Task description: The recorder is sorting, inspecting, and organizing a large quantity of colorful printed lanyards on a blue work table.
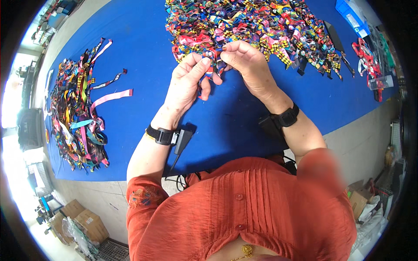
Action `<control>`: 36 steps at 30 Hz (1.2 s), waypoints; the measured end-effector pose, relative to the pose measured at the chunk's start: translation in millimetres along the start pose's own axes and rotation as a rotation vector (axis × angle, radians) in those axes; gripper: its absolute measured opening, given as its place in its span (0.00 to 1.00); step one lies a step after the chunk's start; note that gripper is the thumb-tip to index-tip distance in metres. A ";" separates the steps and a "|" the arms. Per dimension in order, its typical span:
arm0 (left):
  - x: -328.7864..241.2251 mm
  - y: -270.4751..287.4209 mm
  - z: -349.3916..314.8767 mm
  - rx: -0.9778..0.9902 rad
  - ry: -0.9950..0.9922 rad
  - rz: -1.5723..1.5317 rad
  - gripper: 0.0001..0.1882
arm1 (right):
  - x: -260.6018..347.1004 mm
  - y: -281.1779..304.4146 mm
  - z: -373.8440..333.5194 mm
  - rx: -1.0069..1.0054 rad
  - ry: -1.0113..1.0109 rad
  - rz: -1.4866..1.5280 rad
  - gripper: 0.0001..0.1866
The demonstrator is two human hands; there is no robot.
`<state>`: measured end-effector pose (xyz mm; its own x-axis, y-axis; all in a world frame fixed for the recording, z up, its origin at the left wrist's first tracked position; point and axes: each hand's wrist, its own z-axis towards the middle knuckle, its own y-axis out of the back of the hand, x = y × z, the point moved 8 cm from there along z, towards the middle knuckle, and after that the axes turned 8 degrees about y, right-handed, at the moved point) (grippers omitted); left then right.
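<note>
A small looped strap of printed ribbon (212,58), red, white and dark blue, is held between my hands just above the blue table. My left hand (186,85) has it between the thumb and curled fingers, with part of it hanging over the fingers. The thumb and forefinger of my right hand (250,67) pinch a dark upper end of the same strap; the fingers partly hide that end. Right behind my hands lies a wide heap of looped ribbon straps (244,27) in many colours, some with yellow-and-black checks.
At the left of the blue tablecloth (143,56) lies a second pile of loose ribbon straps (82,115), with a pink one (111,96) sticking out. Far right are a blue bin (352,17), red straps (368,63) and a clear container (380,82). Cardboard boxes (90,225) stand on the floor.
</note>
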<state>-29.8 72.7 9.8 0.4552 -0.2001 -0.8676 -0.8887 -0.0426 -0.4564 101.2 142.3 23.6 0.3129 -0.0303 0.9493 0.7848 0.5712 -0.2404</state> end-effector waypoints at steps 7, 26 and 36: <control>-3.5 -3.6 -2.1 -0.023 0.019 0.113 0.09 | 3.9 -2.6 -1.5 0.036 0.043 -0.082 0.09; -3.2 4.8 1.9 0.031 -0.070 -0.028 0.08 | -9.2 1.0 -1.6 0.040 -0.048 -0.083 0.09; -8.3 19.3 0.7 -0.128 -0.052 -0.100 0.10 | -19.7 10.2 0.4 -0.054 -0.111 -0.017 0.09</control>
<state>-50.7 74.2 8.0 0.5410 -0.1377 -0.8297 -0.8370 -0.1848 -0.5151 102.9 149.0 2.5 0.2406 0.0536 0.9691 0.8181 0.5261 -0.2322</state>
